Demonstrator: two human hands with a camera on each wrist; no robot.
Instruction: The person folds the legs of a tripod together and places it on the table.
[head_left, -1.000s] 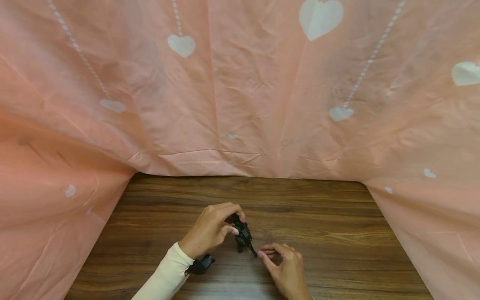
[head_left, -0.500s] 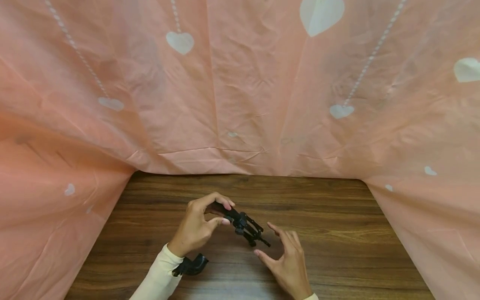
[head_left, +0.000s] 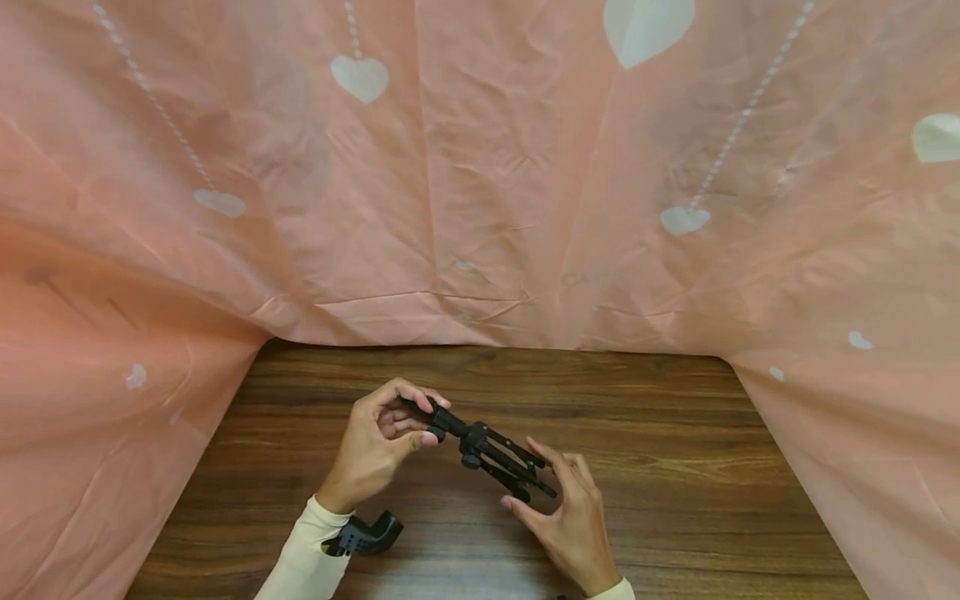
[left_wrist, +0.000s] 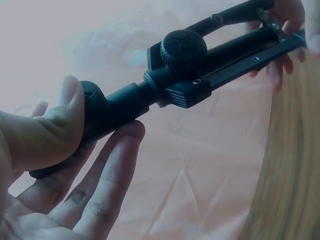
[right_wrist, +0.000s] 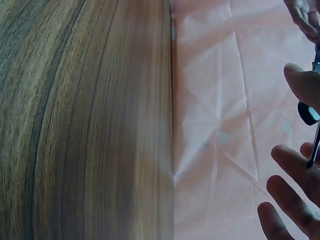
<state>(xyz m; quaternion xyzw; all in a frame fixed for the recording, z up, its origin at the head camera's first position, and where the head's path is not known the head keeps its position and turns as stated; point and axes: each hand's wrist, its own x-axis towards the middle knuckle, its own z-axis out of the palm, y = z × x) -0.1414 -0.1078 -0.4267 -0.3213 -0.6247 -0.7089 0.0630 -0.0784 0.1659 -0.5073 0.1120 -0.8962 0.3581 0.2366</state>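
A small black tripod (head_left: 474,439) is held slantwise above the table, its legs partly folded round the centre column. My left hand (head_left: 372,450) grips its upper end; in the left wrist view the thumb presses beside a round knob (left_wrist: 91,102) and the fingers lie underneath. A second knob (left_wrist: 184,51) shows at the collar where the legs join. Around the leg ends, my right hand (head_left: 573,517) is spread, thumb and index finger on either side; whether they touch the legs, I cannot tell. In the right wrist view, the fingers (right_wrist: 295,200) are apart and the tripod is mostly cut off.
A brown wood-grain table (head_left: 645,417) lies below both hands. Pink cloth with white hearts (head_left: 480,208) hangs at the back and both sides. A black curved device (head_left: 367,533) is strapped at my left wrist, by the cream sleeve (head_left: 303,550).
My left hand has moved left and slightly up, so the tripod now lies more sideways and shows more of its length. My right hand's thumb and fingers have spread apart around the leg ends.
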